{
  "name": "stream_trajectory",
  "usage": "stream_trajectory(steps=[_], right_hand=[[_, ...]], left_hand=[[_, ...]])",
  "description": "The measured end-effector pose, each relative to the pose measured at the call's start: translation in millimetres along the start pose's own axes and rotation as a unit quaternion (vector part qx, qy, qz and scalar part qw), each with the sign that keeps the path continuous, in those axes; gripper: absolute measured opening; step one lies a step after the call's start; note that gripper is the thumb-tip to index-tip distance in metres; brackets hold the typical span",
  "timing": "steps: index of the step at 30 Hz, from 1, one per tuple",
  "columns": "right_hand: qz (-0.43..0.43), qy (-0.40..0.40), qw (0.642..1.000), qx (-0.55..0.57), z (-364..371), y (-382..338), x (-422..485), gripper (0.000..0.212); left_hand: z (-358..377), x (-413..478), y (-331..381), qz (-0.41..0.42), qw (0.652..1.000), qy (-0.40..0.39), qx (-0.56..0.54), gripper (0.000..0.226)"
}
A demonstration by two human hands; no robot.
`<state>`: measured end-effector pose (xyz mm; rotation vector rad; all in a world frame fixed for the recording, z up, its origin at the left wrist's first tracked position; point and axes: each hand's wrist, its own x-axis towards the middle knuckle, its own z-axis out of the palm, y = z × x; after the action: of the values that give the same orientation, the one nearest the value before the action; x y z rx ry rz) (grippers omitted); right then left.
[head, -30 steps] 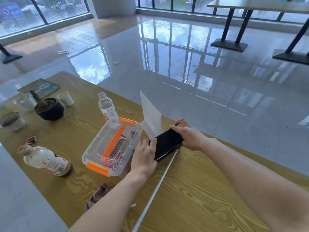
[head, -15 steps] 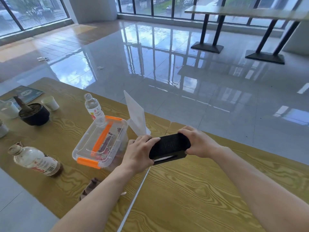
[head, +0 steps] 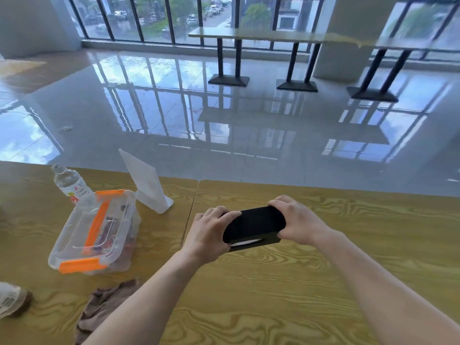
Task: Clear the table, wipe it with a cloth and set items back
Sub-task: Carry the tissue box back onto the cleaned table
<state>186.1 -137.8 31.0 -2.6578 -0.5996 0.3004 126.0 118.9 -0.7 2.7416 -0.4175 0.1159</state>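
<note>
A black box with a white slit in its front side is held just above the right-hand wooden table. My left hand grips its left end and my right hand grips its right end. A brown cloth lies crumpled near the front edge of the left-hand table. A clear lidded container with orange clips lies left of the seam between the tables, with small items inside.
A water bottle and a white standing sign sit behind the container. A milky bottle lies at the left edge. Shiny floor lies beyond the far table edge, with other tables by the windows.
Both hands have carried the black box to the right, across the seam onto the right-hand table. The view has swung right, so the pot and cups at the left have left the frame.
</note>
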Motion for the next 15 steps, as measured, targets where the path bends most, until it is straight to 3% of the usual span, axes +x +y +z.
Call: stream_trajectory(steps=[15], right_hand=[[0.210,0.102,0.972,0.028,-26,76,-188,0.075]], left_hand=[[40,29,151,0.189,0.979,-0.070,-0.004,0.079]])
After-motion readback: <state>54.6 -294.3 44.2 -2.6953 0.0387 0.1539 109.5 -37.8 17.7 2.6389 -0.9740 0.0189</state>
